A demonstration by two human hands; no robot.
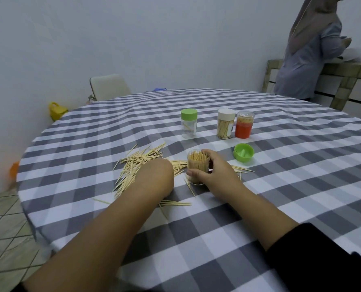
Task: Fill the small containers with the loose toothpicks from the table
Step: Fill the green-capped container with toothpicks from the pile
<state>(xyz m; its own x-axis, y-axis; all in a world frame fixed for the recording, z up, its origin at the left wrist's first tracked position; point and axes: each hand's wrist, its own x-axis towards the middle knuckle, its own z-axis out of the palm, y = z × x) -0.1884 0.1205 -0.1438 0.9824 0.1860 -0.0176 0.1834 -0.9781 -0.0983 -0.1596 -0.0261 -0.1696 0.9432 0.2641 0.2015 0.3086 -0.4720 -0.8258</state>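
An open clear container [197, 165] packed with upright toothpicks stands on the checked tablecloth [280, 165], and my right hand [213, 172] is wrapped around it. My left hand [155, 179] rests palm down on the pile of loose toothpicks [137, 163], its fingers hidden beneath it. More toothpicks [175, 204] lie near my wrists. A loose green lid [243, 153] lies to the right. Farther back stand a nearly empty green-capped container [188, 123], a full white-capped one [225, 123] and a red one [244, 124].
A chair [109, 86] stands at the far side of the round table. A person [308, 51] stands at a counter at the back right. A yellow object [57, 111] sits on the floor near the wall on the left.
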